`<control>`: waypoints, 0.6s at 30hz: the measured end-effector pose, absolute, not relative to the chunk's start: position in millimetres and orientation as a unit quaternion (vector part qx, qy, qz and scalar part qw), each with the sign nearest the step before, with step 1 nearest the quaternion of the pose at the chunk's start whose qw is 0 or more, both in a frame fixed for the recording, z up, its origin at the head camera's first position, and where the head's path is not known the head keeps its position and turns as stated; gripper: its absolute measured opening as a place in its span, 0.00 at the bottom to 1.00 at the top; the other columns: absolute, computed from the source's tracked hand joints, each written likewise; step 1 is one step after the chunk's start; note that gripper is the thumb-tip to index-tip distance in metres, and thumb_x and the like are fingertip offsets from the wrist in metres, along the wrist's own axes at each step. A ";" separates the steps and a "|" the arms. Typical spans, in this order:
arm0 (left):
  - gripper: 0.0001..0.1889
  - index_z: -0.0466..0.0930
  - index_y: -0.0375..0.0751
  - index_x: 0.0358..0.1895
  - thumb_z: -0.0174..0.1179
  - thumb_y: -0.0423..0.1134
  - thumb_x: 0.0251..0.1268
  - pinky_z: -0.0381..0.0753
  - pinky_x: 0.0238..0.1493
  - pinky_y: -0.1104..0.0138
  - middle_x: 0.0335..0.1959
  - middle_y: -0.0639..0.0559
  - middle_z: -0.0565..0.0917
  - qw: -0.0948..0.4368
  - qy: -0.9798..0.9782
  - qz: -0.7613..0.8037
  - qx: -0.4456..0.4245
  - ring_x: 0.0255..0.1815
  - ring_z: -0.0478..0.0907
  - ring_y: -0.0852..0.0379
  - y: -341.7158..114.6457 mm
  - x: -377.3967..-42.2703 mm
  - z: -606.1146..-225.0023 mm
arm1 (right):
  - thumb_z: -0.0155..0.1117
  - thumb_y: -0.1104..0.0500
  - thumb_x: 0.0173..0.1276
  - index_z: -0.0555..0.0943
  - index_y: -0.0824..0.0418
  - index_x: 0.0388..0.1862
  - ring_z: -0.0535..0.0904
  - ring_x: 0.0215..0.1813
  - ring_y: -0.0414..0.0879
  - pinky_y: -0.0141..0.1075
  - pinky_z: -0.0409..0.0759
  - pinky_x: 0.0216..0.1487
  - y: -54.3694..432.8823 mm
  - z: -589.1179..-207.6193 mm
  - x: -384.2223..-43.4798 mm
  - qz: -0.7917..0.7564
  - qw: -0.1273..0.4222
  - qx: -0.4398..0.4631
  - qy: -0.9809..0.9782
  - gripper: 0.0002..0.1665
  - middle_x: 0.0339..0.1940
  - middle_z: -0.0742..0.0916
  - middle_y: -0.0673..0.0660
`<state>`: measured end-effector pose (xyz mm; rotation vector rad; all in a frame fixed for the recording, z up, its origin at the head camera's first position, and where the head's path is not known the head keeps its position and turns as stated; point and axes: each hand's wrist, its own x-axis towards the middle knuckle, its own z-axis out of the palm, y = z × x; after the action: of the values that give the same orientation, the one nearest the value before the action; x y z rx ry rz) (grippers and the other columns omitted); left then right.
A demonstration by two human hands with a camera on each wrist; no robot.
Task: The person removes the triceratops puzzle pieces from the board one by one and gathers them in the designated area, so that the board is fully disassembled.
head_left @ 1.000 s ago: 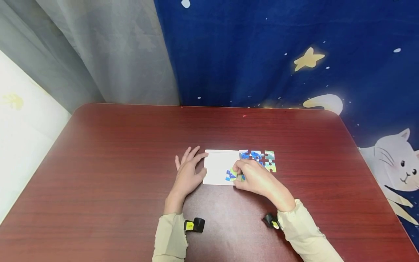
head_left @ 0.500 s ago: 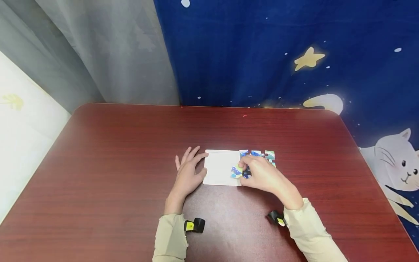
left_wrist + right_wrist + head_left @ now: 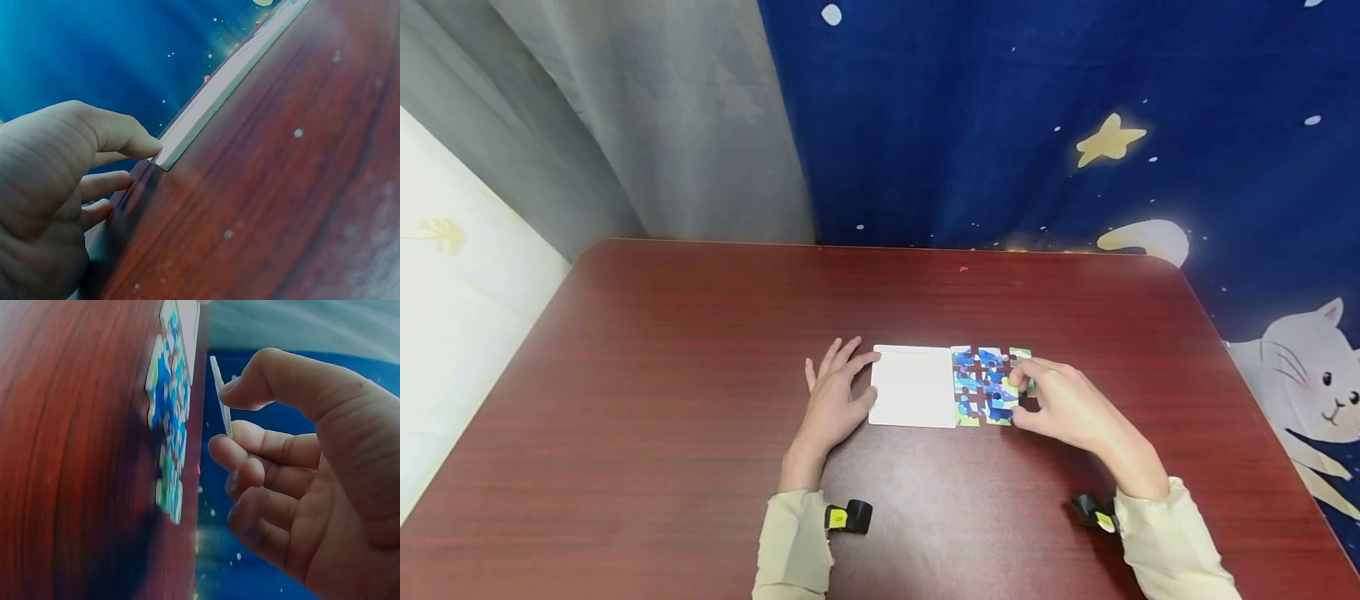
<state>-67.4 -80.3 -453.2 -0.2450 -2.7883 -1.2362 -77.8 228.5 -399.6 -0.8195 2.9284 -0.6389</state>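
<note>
A white puzzle board [image 3: 912,387] lies flat on the table. My left hand [image 3: 832,397] rests at its left side, fingers spread, with index finger and thumb against the edge. In the left wrist view, a fingertip touches the near corner of the board [image 3: 206,103]. My right hand [image 3: 1067,403] pinches a blue and yellow-green puzzle piece [image 3: 1006,393] between thumb and fingers. Seen edge-on in the right wrist view, this thin puzzle piece [image 3: 217,374] is held above the table. Several other jigsaw pieces [image 3: 967,383] lie right of the board, partly hidden under the right hand.
The dark red wooden table [image 3: 700,392] reaches back to a grey curtain [image 3: 700,125] and a blue star-patterned curtain [image 3: 940,125]. Small black wrist cameras [image 3: 857,517] sit on the cuffs of both pale sleeves [image 3: 792,542].
My right hand has lifted the puzzle piece off the board's lower right and carried it rightward over the loose pieces. The left hand stays at the board's edge.
</note>
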 end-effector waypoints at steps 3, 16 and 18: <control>0.23 0.77 0.47 0.56 0.57 0.33 0.53 0.26 0.64 0.42 0.68 0.47 0.64 0.038 -0.910 -0.405 -0.081 0.72 0.47 0.49 -80.3 -67.7 -453.6 | 0.68 0.60 0.44 0.76 0.59 0.33 0.65 0.22 0.36 0.32 0.68 0.26 236.1 -401.9 -76.0 -0.204 0.014 -0.259 0.944 0.15 0.25 0.76 0.47; 0.24 0.76 0.48 0.57 0.57 0.33 0.54 0.25 0.64 0.43 0.68 0.48 0.63 0.034 -0.911 -0.403 -0.081 0.73 0.46 0.50 -80.6 -68.2 -453.2 | 0.66 0.62 0.46 0.76 0.59 0.33 0.65 0.22 0.36 0.32 0.69 0.28 241.1 -407.5 -77.6 -0.209 0.066 -0.254 0.942 0.14 0.28 0.77 0.47; 0.24 0.77 0.48 0.57 0.57 0.33 0.53 0.25 0.64 0.43 0.68 0.48 0.63 0.033 -0.911 -0.404 -0.080 0.73 0.46 0.49 -79.8 -68.1 -452.9 | 0.66 0.63 0.45 0.76 0.59 0.33 0.65 0.22 0.36 0.32 0.68 0.28 243.2 -407.0 -77.5 -0.209 0.071 -0.251 0.943 0.14 0.28 0.77 0.47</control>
<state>-68.1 -79.8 -452.9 -0.2476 -2.8034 -1.2428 -77.5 243.2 -407.0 -0.7543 2.8337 -0.6270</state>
